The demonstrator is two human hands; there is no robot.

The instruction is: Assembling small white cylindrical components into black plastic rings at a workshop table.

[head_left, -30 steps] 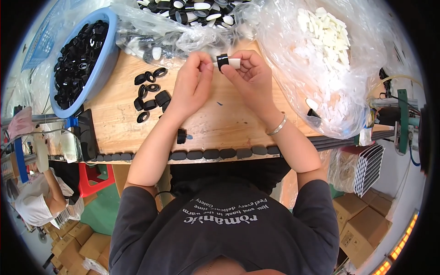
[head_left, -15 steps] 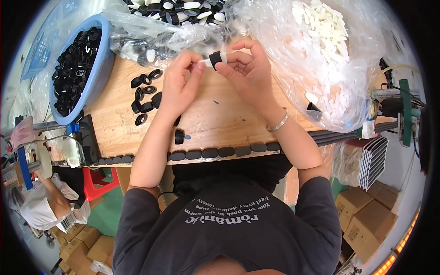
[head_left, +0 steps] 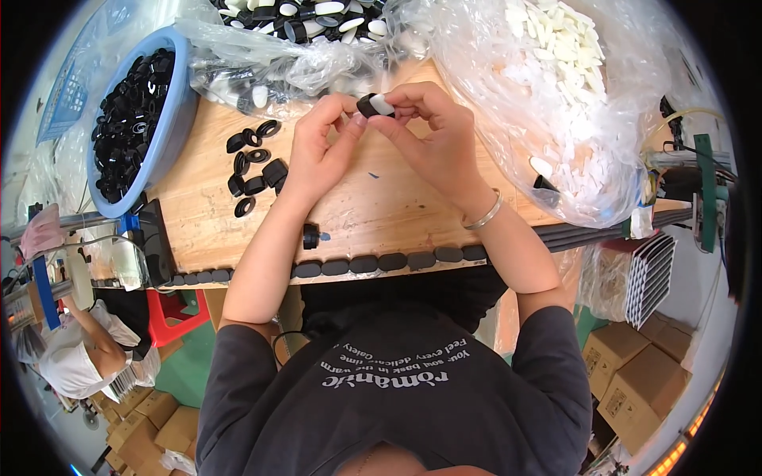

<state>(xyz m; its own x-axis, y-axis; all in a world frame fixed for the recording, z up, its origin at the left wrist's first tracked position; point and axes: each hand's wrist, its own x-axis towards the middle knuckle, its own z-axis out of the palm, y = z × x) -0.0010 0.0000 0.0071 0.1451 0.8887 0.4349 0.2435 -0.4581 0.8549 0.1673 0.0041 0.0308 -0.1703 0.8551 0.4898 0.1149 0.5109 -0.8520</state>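
Between my two hands, over the table's far half, is a small black ring-shaped cap [head_left: 365,105] with a white oval piece [head_left: 382,104] in or against its right end. My left hand [head_left: 324,147] pinches the black cap at its left side with thumb and fingertips. From the other side, my right hand [head_left: 436,131] grips the white piece between thumb and fingers. How far the two parts sit inside each other is hidden by the fingertips. Several loose black rings [head_left: 254,185] lie on the wood left of my left forearm. A single black cap [head_left: 310,236] is nearer the front edge.
A blue basin [head_left: 184,87] of black caps stands at the left. Clear plastic [head_left: 262,55] with black-and-white pieces lies at the far side; a plastic bag [head_left: 508,147] of white pieces is at the right. Dark oval pads [head_left: 393,262] line the table's front edge. A person [head_left: 87,349] is at the lower left.
The white piece at the cap's left end no longer shows. The cap has shifted slightly left and tilted, its white piece showing more at the right; my right fingers have closed in.
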